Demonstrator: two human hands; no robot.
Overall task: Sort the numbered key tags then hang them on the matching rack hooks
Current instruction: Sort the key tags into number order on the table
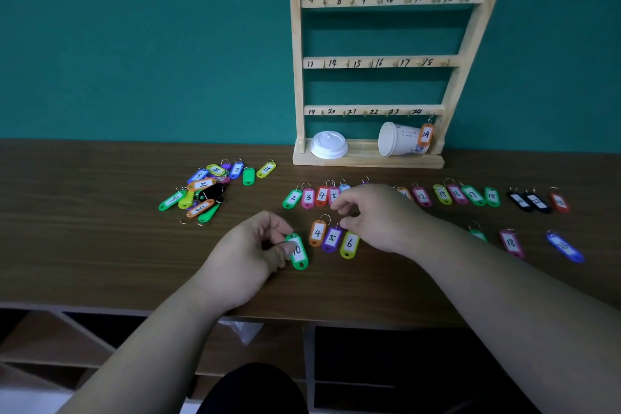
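Observation:
My left hand (250,254) pinches a green tag numbered 10 (298,251) just above the brown table (100,245). My right hand (376,215) hovers with curled fingers over the ring of the yellow tag 6 (349,243), beside purple tag 5 (332,238) and orange tag 4 (317,232); whether it grips the ring I cannot tell. A sorted row of tags (309,197) runs right across the table behind my hands. An unsorted pile of tags (205,188) lies at the left. The wooden rack (376,62) with numbered hooks stands against the wall, with orange tag 24 (425,134) hanging on it.
A white cup lid (329,144) and a tipped paper cup (398,139) lie on the rack's base. More tags lie at the right: pink 18 (510,242), a blue one (564,246), two black ones (529,201). The table's front edge runs below my wrists.

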